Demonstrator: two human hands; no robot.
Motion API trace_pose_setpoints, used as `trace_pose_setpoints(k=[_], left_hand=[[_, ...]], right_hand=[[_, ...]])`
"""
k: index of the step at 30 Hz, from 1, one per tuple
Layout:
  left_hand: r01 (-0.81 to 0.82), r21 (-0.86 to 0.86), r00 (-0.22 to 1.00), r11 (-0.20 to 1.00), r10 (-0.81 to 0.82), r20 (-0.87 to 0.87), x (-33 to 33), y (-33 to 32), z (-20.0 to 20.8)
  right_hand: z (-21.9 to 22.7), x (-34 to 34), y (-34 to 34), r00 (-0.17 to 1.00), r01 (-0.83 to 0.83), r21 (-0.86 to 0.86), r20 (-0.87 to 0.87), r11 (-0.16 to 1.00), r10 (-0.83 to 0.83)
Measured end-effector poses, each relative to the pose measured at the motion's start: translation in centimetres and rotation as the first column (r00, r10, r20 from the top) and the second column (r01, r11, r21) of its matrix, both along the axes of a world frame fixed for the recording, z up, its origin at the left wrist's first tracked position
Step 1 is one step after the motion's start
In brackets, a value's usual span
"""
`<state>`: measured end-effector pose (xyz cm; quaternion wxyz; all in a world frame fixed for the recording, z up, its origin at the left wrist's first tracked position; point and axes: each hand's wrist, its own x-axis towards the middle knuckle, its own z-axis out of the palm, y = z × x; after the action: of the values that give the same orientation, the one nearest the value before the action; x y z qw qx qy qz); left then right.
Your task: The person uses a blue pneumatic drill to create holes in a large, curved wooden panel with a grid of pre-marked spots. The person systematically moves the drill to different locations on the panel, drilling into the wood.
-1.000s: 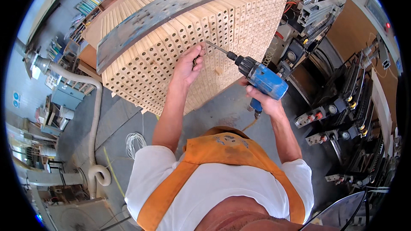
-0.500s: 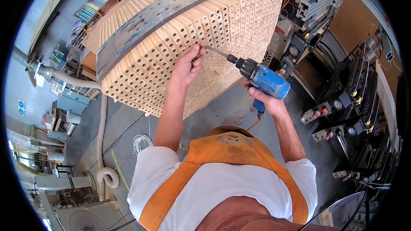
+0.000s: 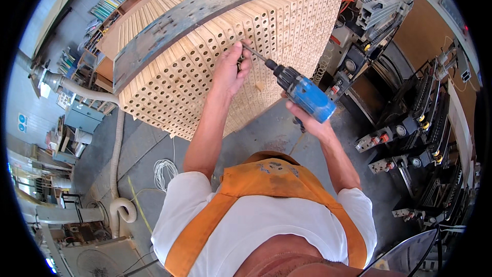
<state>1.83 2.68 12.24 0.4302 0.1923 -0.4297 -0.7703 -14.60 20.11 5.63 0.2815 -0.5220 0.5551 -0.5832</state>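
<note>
In my right hand (image 3: 309, 118) I grip a blue power drill (image 3: 310, 97) by its handle. Its long thin bit (image 3: 254, 53) points up and left at the drilled face of a stack of wooden pieces (image 3: 174, 79). My left hand (image 3: 231, 69) is closed by the bit's tip, thumb and fingers pinched together against that face. Something small and dark or brassy shows among the left fingers, too small to name. Many holes in the upper rows have dark, metal-looking rims; those farther right and lower look plain.
A worn dark board (image 3: 179, 25) lies on top of the stack. A machine with gauges and black rails (image 3: 410, 128) stands to the right. On the floor at left are a coiled white cable (image 3: 165, 173) and a ribbed hose (image 3: 117, 149). Shelves (image 3: 115, 10) stand behind.
Both hands have moved up, the left slightly right and the right slightly left. The drill has swung to a steeper slant, and its tip is at a higher row of holes.
</note>
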Motion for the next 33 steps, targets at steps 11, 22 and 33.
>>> trace_pose_setpoints(k=[11, 22, 33], left_hand=[[0.084, 0.182, 0.996, 0.980, -0.078, -0.042, 0.4, -0.5, -1.3], [0.279, 0.367, 0.939, 0.888, -0.331, 0.088, 0.7, 2.6, -10.3], [0.121, 0.102, 0.988, 0.987, -0.130, 0.082, 1.7, 2.0, -4.8]], right_hand=[[4.5, 2.4, -3.0, 0.998, -0.019, -0.020, 0.063, 1.000, 0.021], [5.7, 2.9, -2.7, 0.983, 0.025, -0.074, -0.181, 0.997, -0.038], [5.5, 3.3, -2.9, 0.996, -0.047, -0.062, 0.077, 0.997, 0.052]])
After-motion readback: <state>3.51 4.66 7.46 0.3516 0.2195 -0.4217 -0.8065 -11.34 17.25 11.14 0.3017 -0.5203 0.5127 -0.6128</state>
